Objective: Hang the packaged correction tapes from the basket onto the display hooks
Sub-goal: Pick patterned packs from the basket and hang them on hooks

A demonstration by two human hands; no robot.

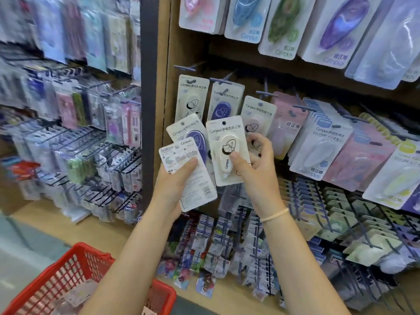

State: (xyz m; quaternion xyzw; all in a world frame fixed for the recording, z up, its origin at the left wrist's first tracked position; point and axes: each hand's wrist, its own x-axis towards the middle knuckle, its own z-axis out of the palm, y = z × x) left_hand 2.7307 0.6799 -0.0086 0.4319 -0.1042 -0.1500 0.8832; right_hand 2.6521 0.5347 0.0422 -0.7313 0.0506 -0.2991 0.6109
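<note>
My left hand (179,178) grips a fanned stack of packaged correction tapes (192,144), some turned back side out, one showing a purple tape. Between thumb and fingers my right hand (254,164) pinches a single white correction tape package (223,142) with a cartoon figure, held upright in front of the shelf. Just behind both hands, three matching packages hang on display hooks (221,81): a white one (192,94), a purple one (223,101) and a pink one (258,114). The red basket (79,264) sits at the lower left with more packages inside.
A bare hook (185,67) sticks out above the white hanging package. Larger correction tape packs (279,26) hang above, and pastel packs (318,144) fill the hooks to the right. Wire racks of stationery (75,144) stand at the left, and small items hang on low hooks (227,242).
</note>
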